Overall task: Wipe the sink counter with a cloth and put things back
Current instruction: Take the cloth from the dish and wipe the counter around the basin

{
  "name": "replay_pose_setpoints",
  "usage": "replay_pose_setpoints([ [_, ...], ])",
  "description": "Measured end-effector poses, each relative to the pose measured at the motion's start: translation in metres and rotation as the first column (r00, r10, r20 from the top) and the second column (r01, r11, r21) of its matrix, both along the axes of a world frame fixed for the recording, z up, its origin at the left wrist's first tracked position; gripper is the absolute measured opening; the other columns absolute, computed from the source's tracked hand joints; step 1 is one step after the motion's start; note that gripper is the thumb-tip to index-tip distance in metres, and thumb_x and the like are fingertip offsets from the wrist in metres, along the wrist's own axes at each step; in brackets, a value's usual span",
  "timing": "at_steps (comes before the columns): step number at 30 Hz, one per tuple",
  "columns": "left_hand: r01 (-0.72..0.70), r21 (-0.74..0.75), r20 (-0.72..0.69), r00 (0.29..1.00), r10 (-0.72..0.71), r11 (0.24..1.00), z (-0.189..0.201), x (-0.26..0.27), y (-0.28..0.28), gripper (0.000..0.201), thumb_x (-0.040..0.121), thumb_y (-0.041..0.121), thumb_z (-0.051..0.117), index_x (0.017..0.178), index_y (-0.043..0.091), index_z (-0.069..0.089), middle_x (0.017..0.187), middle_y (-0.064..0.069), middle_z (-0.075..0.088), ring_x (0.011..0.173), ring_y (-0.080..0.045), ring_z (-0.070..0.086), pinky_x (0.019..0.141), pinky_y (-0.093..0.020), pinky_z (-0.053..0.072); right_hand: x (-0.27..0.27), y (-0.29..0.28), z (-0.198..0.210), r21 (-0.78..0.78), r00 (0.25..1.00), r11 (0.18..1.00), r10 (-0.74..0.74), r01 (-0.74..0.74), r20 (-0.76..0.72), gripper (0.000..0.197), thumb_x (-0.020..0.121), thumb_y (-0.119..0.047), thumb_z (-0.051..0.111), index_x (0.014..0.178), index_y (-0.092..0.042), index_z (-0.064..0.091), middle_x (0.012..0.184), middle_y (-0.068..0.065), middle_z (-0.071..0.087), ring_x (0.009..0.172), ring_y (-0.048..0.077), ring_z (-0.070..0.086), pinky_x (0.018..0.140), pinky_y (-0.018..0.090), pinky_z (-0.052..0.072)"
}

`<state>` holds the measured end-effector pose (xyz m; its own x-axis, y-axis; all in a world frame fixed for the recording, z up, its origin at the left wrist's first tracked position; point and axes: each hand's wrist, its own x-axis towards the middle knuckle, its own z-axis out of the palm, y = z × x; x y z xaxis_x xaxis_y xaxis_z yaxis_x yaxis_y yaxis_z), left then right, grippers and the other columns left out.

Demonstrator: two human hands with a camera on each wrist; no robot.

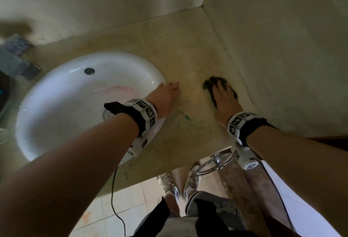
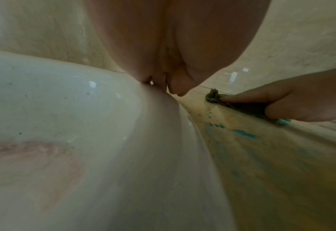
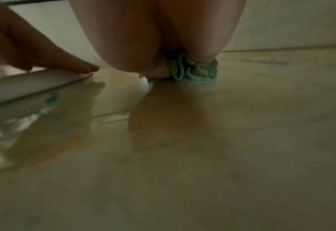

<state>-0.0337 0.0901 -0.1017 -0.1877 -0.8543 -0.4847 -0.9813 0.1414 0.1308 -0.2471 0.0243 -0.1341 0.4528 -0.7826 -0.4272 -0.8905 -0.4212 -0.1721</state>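
Note:
A small green cloth (image 1: pixel 211 84) lies bunched on the beige stone counter (image 1: pixel 188 48), near the right wall. My right hand (image 1: pixel 223 95) presses flat on the cloth with fingers spread; the cloth (image 3: pixel 193 70) shows crumpled under the palm in the right wrist view. My left hand (image 1: pixel 167 93) rests with straight fingers on the right rim of the white oval sink (image 1: pixel 56 89), holding nothing. In the left wrist view the left fingers (image 2: pixel 175 84) touch the sink rim (image 2: pixel 159 109), and the right hand (image 2: pixel 282 100) covers the cloth (image 2: pixel 212 96). Blue-green smears (image 1: pixel 186 117) mark the counter between the hands.
The counter sits in a corner, with walls behind and at the right (image 1: pixel 282 48). A blurred grey object (image 1: pixel 15 55) stands at the far left by the sink. A metal towel ring (image 1: pixel 216 163) hangs below the counter's front edge. My feet stand on the tiled floor (image 1: pixel 116 208).

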Motion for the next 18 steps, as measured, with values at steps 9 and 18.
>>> replay_pose_setpoints([
  [9, -0.085, 0.088, -0.044, 0.995, 0.089, 0.992, 0.013, -0.006, -0.002, 0.059, 0.092, 0.004, 0.037, 0.148, 0.005, 0.019, 0.159, -0.009, 0.008, 0.146, -0.021, 0.01, 0.118, -0.038, 0.006, 0.028, 0.041, -0.008, 0.108, 0.832, 0.826, 0.546, -0.554, 0.096, 0.064, 0.096, -0.012, 0.035, 0.153, -0.017, 0.006, 0.161, 0.002, -0.004, 0.148, 0.026, -0.009, 0.119, 0.037, -0.001],
  [18, -0.373, 0.095, -0.31, 0.87, 0.384, 0.923, 0.012, -0.001, -0.007, 0.062, 0.093, -0.004, 0.031, 0.149, 0.021, 0.026, 0.158, 0.004, 0.016, 0.143, -0.024, 0.02, 0.115, -0.031, 0.013, 0.053, -0.016, 0.003, 0.097, 0.957, 0.952, 0.286, -0.29, 0.048, 0.064, 0.099, -0.008, 0.034, 0.154, -0.02, 0.002, 0.161, -0.003, -0.009, 0.148, 0.024, -0.009, 0.12, 0.038, 0.006],
])
